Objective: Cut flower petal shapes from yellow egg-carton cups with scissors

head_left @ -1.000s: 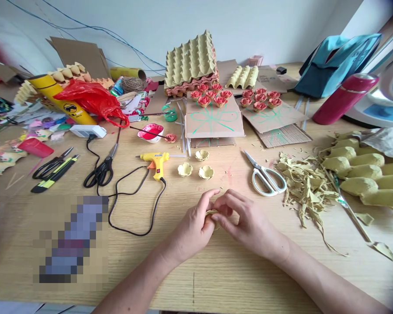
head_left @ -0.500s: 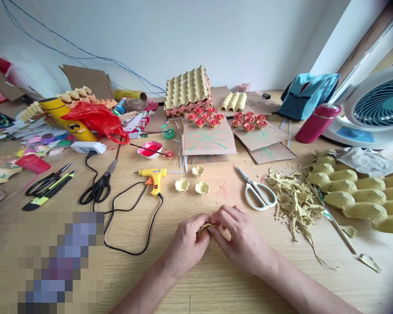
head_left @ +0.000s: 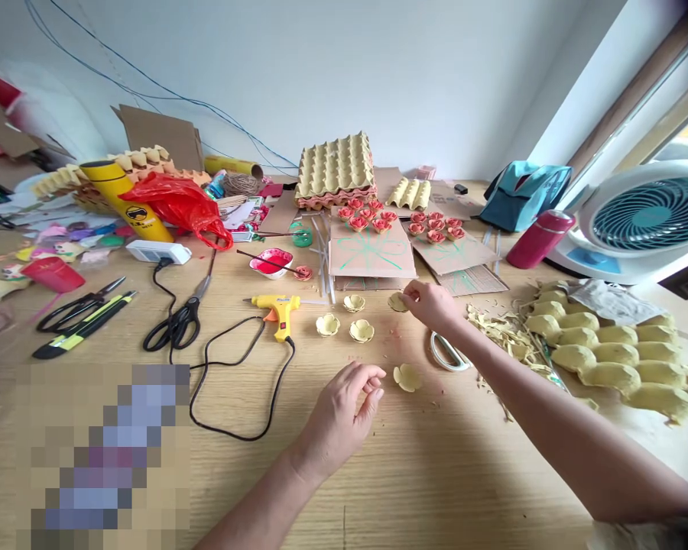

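Observation:
My right hand (head_left: 434, 305) reaches out over the table, its fingers pinched on a pale yellow flower piece (head_left: 397, 302) of egg-carton pulp. Nearer to me, my left hand (head_left: 347, 405) hovers with thumb and fingers apart and nothing between them. Just right of it lies a single flower piece (head_left: 407, 377). Three cupped yellow flowers, one at the back (head_left: 354, 303), one at the left (head_left: 328, 325) and one at the right (head_left: 361, 331), sit beyond my left hand. White-handled scissors (head_left: 450, 351) lie partly hidden under my right forearm.
A yellow glue gun (head_left: 280, 315) with its cord lies left of the flowers. Red flowers stand on cardboard (head_left: 372, 256) behind. Pulp scraps (head_left: 510, 336) and an egg tray (head_left: 624, 355) are at the right. Black scissors (head_left: 175, 325) and a cutter (head_left: 86, 325) lie left.
My hands have parted. The right one has moved forward to a flower piece beyond the scissors' near side; the left has let go and opened. A loose flower piece now shows on the table.

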A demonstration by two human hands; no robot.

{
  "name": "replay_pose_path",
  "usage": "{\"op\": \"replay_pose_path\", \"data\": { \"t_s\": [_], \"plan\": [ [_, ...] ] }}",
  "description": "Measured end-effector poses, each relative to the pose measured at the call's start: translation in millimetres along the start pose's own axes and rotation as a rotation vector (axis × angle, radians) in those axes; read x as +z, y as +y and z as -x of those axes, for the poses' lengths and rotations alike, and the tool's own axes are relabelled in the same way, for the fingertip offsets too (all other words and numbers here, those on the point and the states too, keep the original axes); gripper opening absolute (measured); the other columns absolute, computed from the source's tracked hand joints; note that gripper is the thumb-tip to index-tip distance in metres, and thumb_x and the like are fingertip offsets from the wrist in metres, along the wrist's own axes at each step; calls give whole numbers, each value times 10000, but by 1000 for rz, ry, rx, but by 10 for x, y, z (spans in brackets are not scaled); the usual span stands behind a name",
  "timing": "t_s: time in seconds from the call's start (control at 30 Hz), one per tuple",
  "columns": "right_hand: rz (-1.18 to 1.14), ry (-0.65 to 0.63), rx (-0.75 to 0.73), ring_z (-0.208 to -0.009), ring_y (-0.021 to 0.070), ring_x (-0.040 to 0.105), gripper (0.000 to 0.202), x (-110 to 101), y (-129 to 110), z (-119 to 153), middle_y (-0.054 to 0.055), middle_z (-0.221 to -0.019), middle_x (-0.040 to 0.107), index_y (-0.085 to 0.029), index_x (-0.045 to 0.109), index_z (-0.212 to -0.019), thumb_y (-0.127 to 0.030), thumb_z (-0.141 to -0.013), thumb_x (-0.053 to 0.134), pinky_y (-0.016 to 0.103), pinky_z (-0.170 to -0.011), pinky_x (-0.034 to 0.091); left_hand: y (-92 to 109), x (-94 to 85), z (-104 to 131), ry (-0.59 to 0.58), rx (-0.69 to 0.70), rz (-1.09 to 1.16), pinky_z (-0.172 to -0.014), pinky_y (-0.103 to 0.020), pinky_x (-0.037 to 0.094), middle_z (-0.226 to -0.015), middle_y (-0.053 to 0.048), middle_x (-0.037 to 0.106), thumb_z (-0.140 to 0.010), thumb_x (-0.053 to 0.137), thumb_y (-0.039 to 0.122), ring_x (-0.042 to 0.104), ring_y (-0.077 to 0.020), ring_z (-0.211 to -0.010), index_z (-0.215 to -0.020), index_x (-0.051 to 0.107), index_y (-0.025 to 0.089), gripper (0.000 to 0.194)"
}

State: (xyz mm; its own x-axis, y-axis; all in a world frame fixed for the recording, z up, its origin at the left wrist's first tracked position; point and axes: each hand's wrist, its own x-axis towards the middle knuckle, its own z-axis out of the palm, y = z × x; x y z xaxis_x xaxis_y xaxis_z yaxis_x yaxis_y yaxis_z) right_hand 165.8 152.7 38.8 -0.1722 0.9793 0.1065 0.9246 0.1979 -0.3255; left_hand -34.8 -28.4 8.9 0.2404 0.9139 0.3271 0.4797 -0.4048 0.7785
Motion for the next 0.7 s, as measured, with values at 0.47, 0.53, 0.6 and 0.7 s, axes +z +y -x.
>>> {"op": "replay_pose_path", "data": {
  "t_s": [0.47, 0.53, 0.6, 0.7],
  "plan": [
    [-46, 207, -157, -812, 191, 692, 163, -28, 299, 385, 47, -964, 739, -206, 700, -973, -291, -981, 562, 358, -822, 498, 15, -30, -2, -28, 75, -105, -796, -308, 504, -918, -30, 654, -924, 491, 36, 614, -181, -856, -1008, 589, 209, 217],
    [-86, 253, -182, -746, 194, 680, 174, -74, 429, 633, 51, -912, 738, -208, 699, -949, -288, -964, 544, 331, -744, 479, 8, -25, -4, -31, 76, -106, -792, -304, 502, -906, -27, 651, -938, 492, 48, 610, -177, -853, -994, 594, 210, 199],
    [-128, 298, -215, -723, 194, 664, 200, -96, 519, 851, 55, -893, 726, -208, 694, -943, -296, -972, 517, 326, -723, 473, -5, -14, -9, -32, 70, -107, -777, -297, 500, -907, -26, 653, -957, 486, 69, 610, -173, -849, -988, 597, 214, 185],
    [-189, 369, -257, -813, 214, 664, 247, -92, 566, 1073, 71, -920, 716, -211, 677, -970, -288, -1011, 446, 337, -757, 473, -37, 8, -18, -17, 52, -106, -723, -275, 494, -928, -26, 663, -972, 480, 92, 619, -162, -833, -1015, 601, 223, 184]
  ]
}}
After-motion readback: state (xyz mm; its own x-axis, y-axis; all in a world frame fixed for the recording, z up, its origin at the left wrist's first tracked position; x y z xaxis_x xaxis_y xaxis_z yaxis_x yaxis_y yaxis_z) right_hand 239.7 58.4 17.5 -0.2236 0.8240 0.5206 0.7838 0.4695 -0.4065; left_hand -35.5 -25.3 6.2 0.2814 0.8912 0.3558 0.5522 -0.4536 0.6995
